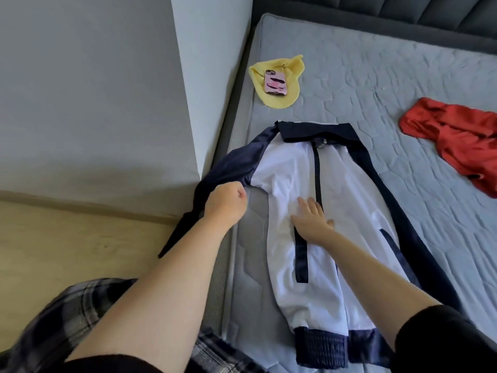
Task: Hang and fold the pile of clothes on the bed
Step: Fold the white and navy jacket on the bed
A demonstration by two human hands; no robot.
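Observation:
A white jacket (317, 265) with navy sleeves, collar and hem lies front-up on the grey mattress (403, 84), zipped, collar pointing away from me. My left hand (226, 200) grips the jacket's navy left sleeve (236, 162) at the bed's edge, and the sleeve's end hangs down past my forearm. My right hand (312, 219) presses flat on the white chest beside the dark zip line, fingers straight. A red garment (457, 144) lies crumpled at the right side of the bed.
A yellow cloth (282, 76) with a pink-cased phone (274, 83) on it lies near the mattress's far left corner. A grey wall corner (183, 103) stands just left of the bed. Wooden floor (67, 238) is at left. The dark padded headboard (403, 12) runs along the top.

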